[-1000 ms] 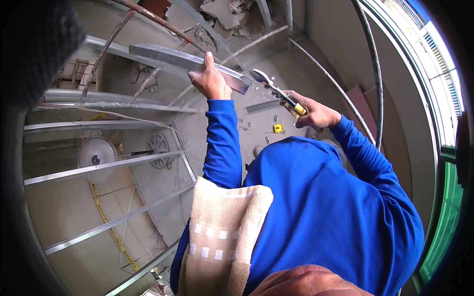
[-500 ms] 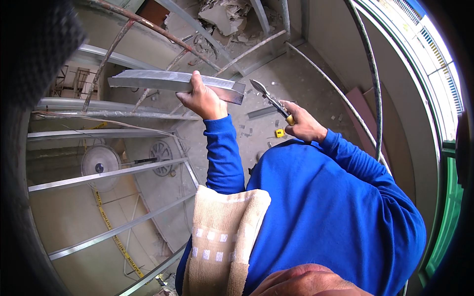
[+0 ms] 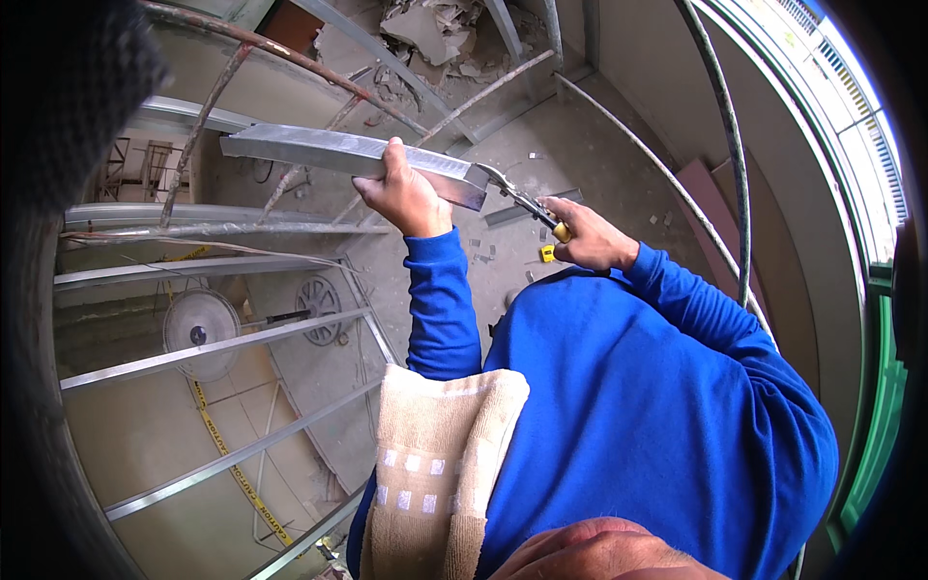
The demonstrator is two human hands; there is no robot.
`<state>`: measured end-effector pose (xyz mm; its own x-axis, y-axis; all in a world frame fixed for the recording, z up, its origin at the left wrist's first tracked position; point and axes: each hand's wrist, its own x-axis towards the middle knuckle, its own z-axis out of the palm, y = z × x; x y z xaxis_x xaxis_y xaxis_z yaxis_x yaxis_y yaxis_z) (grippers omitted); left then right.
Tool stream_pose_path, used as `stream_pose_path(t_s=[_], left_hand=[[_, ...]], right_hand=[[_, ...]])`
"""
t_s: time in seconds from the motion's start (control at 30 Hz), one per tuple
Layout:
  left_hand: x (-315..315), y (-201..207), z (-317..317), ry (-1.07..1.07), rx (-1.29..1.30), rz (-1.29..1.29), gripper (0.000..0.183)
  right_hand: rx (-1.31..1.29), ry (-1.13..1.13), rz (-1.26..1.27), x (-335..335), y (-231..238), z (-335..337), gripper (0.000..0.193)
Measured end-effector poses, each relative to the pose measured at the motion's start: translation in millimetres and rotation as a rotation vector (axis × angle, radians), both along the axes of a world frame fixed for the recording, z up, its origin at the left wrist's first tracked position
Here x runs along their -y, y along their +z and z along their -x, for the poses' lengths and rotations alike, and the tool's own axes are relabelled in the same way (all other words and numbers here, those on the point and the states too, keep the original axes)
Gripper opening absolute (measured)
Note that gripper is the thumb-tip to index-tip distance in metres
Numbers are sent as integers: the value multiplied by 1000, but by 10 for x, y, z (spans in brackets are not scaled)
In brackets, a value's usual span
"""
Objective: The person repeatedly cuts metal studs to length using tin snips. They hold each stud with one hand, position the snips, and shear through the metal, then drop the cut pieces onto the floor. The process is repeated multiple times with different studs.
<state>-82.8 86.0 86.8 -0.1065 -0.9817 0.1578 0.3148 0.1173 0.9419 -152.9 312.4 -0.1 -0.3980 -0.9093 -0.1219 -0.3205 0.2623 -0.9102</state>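
My left hand (image 3: 408, 201) is closed round a length of silver metal channel (image 3: 304, 148), near its right end, with the thumb on top. In my right hand (image 3: 594, 238) are tin snips (image 3: 530, 204) with yellow on the handles, gripped by closed fingers. Their blades meet the right end of the channel at its upper edge; whether they have cut into the metal I cannot tell. Below, on the floor, lie a yellow tape measure (image 3: 547, 253) and another strip of metal channel (image 3: 527, 209).
Scaffold pipes (image 3: 290, 60) cross at the upper left, and a bent pipe (image 3: 732, 145) rises on the right. Metal framing (image 3: 213, 350) runs at the left beside a round fan (image 3: 201, 334) and yellow caution tape (image 3: 232, 466). Broken board rubble (image 3: 425, 34) lies at the far end.
The snips' blades, apart from the channel before, have come up against its right end. The channel has shifted slightly right and down in my left hand.
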Motion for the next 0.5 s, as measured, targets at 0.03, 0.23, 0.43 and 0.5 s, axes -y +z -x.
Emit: stream_pose_path(t_s=[0.03, 0.23, 0.43, 0.5], left_hand=[[2, -3, 3, -9, -3, 3, 38], [-29, 4, 6, -29, -7, 42, 37], [-12, 41, -6, -43, -12, 66, 37], [-15, 38, -1, -37, 0, 60, 37]], right_hand=[[17, 4, -4, -2, -2, 2, 75], [54, 9, 42, -41, 2, 6, 76], [75, 8, 15, -89, 5, 33, 76], [55, 7, 31, -75, -3, 25, 76]])
